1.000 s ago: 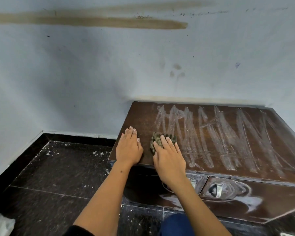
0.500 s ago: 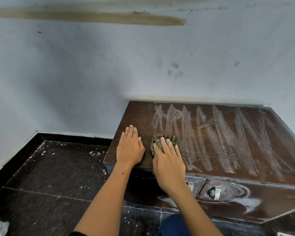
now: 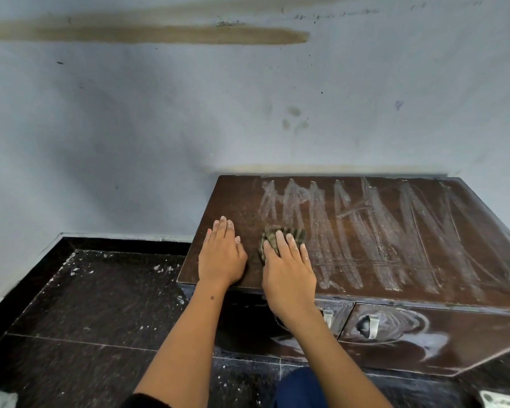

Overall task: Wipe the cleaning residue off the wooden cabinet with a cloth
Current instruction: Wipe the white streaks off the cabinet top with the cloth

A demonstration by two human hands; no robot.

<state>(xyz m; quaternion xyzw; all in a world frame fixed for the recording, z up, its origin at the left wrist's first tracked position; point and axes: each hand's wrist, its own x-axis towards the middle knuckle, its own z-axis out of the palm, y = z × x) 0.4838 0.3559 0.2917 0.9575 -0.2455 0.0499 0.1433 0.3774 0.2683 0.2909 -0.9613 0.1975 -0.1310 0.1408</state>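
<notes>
No readable text anywhere in view.

The white streaks [image 3: 365, 231] across the top of the wooden cabinet [image 3: 227, 198], right of centre in the frame, are zigzag smears, not letters; the wall [image 3: 130, 128] carries only stains and specks.

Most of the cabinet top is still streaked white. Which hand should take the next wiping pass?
The right hand: it presses the cloth flat at the streaks' left edge. The left hand lies flat on bare wood, away from them, bracing.
</notes>
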